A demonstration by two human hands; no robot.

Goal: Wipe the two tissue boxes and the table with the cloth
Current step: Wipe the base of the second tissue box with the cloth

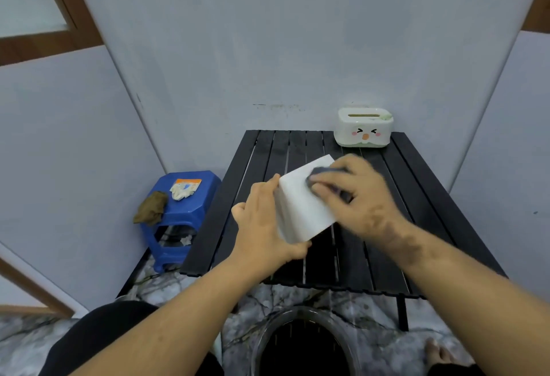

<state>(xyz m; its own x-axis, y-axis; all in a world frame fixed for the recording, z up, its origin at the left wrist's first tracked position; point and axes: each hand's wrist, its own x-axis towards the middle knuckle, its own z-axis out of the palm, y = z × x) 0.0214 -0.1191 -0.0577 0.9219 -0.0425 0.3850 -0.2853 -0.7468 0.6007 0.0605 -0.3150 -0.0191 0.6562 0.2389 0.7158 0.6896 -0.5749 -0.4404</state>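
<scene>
Pale grey walls close in a corner where a black slatted worktop (pixel 416 197) stands on a marbled floor, a blue plastic stool (pixel 184 215) beside it carrying a brown rag (pixel 151 207) and a packet with a white glove (pixel 181 191). At the near middle of the worktop I hold a plain white tissue box (pixel 297 212) tilted up off the slats, my left hand (pixel 262 227) clasped round its left side and lower corner. My right hand (pixel 360 194) presses a dark grey cloth (pixel 324 174) against the box's upper face, fingers curled over the cloth; the hand is motion-blurred, so I judge a wiping stroke is under way. The second tissue box (pixel 363 130), cream with a cartoon face, sits untouched at the far right corner, well apart. The risk, as I judge it: the box is braced on one side only, so a hard stroke could twist it out of my left grip and drop it onto the slats.
</scene>
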